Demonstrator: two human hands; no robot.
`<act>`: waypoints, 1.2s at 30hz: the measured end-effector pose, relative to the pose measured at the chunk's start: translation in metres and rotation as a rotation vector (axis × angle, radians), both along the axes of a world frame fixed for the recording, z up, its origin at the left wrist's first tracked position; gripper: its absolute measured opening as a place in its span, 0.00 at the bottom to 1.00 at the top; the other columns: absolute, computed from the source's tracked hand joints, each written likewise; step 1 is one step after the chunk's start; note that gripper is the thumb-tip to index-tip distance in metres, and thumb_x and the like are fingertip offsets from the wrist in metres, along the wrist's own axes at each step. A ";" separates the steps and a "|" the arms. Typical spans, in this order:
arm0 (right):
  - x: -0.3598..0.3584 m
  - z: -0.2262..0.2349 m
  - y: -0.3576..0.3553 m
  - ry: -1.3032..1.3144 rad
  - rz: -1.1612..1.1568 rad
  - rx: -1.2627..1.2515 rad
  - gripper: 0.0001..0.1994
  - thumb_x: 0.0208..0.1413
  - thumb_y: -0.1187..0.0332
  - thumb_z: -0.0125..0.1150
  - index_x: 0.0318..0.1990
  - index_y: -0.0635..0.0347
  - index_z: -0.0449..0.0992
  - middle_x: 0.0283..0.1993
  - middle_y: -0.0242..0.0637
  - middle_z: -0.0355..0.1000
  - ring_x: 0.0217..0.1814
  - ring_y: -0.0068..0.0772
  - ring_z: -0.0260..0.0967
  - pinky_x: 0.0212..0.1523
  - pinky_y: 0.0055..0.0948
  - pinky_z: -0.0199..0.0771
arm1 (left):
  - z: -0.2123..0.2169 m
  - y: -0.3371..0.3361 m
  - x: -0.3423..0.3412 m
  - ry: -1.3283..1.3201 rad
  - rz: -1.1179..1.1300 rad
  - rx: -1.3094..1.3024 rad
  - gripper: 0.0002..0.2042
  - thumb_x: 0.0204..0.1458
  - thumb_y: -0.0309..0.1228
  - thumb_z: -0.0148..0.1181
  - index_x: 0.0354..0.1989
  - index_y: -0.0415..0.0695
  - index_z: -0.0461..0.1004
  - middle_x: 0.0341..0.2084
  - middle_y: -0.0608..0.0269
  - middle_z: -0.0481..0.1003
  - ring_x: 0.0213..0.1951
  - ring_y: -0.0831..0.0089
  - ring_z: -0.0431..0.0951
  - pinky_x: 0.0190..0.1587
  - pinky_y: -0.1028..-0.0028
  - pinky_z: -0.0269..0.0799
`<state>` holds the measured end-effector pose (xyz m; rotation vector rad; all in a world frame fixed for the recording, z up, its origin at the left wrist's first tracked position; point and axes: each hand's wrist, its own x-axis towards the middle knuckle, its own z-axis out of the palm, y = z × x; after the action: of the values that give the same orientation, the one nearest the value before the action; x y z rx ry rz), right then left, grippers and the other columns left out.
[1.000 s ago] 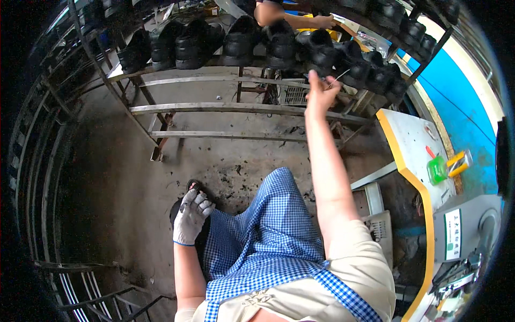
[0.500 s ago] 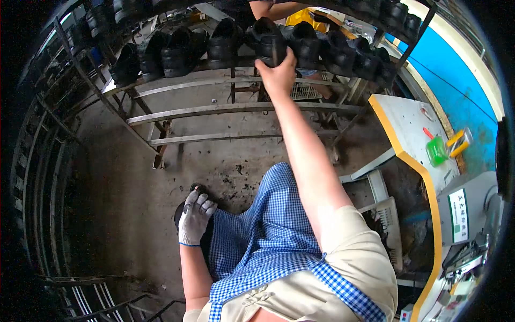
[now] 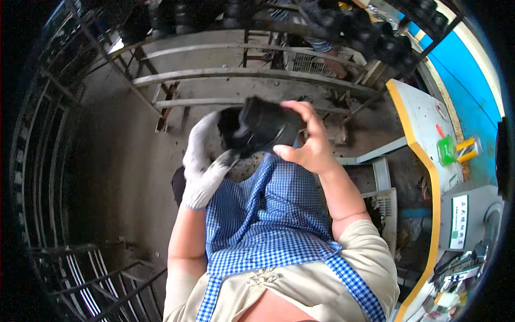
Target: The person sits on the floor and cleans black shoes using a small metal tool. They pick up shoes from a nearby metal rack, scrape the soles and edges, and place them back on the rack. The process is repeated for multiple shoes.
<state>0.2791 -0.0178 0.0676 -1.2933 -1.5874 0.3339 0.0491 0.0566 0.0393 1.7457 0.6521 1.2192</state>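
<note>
A black shoe (image 3: pixel 268 126) hangs in the air in front of my body, above the apron on my lap, somewhat blurred by motion. My right hand (image 3: pixel 310 140), bare, grips its right end with the thumb below and the fingers above. At the shoe's left end is my left hand (image 3: pixel 205 155) in a white-grey knitted glove, thumb underneath and fingers curved round the far side. The shoe partly hides those gloved fingertips.
Several black shoes (image 3: pixel 370 29) stand along the metal rack (image 3: pixel 214 74) ahead. Behind it show a person's leg (image 3: pixel 335 63) and a crate (image 3: pixel 311 63). At right, a yellow-edged table (image 3: pixel 416 115) bears a green container (image 3: pixel 446 150) and a grey machine (image 3: pixel 483 206). Dark racking (image 3: pixel 48 182) lines the left.
My right hand has taken a shoe off the rack and brought it down toward me. My left hand has risen from beside my knee to the shoe's other end. The view has tilted downward.
</note>
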 end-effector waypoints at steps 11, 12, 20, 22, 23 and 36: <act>-0.028 -0.021 0.005 0.083 0.197 -0.130 0.15 0.47 0.75 0.67 0.45 0.61 0.78 0.45 0.33 0.70 0.34 0.20 0.70 0.31 0.17 0.68 | -0.007 -0.028 -0.009 -0.090 -0.053 -0.403 0.13 0.51 0.23 0.59 0.45 0.37 0.69 0.37 0.63 0.75 0.39 0.78 0.73 0.44 0.77 0.69; -0.029 -0.022 0.005 0.021 0.157 -0.103 0.15 0.47 0.75 0.67 0.44 0.60 0.78 0.45 0.33 0.70 0.34 0.20 0.70 0.31 0.18 0.68 | -0.006 -0.029 -0.007 -0.086 -0.033 -0.401 0.13 0.51 0.22 0.59 0.45 0.38 0.70 0.37 0.63 0.75 0.39 0.78 0.73 0.44 0.78 0.69; -0.035 -0.026 0.012 -0.278 -0.004 0.047 0.06 0.51 0.75 0.61 0.34 0.62 0.70 0.36 0.35 0.68 0.30 0.30 0.70 0.29 0.26 0.69 | -0.030 -0.030 -0.006 0.003 0.002 -0.242 0.12 0.51 0.20 0.58 0.45 0.39 0.69 0.37 0.64 0.75 0.39 0.78 0.74 0.44 0.77 0.70; -0.025 -0.037 0.021 -0.042 0.123 0.041 0.06 0.52 0.74 0.61 0.34 0.62 0.70 0.38 0.34 0.68 0.29 0.27 0.68 0.29 0.24 0.68 | -0.029 -0.031 -0.007 -0.016 0.015 -0.256 0.12 0.52 0.20 0.57 0.45 0.39 0.69 0.37 0.63 0.75 0.39 0.78 0.74 0.45 0.77 0.71; -0.020 -0.038 0.014 0.248 0.170 -0.199 0.07 0.53 0.71 0.62 0.36 0.63 0.72 0.37 0.33 0.67 0.29 0.23 0.65 0.31 0.22 0.66 | -0.025 -0.034 -0.007 -0.049 0.020 -0.285 0.12 0.52 0.20 0.57 0.45 0.38 0.69 0.37 0.63 0.75 0.39 0.77 0.74 0.45 0.77 0.71; -0.022 -0.021 0.007 -0.454 0.066 0.003 0.07 0.50 0.73 0.61 0.36 0.60 0.71 0.36 0.35 0.66 0.26 0.33 0.70 0.27 0.27 0.71 | -0.039 -0.032 -0.002 0.034 0.036 -0.198 0.14 0.50 0.21 0.60 0.45 0.37 0.69 0.35 0.63 0.75 0.37 0.78 0.74 0.42 0.77 0.71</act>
<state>0.2573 -0.0111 0.0467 -1.3808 -2.0111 0.0776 0.0470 0.0247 0.0003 1.5986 0.7995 1.1112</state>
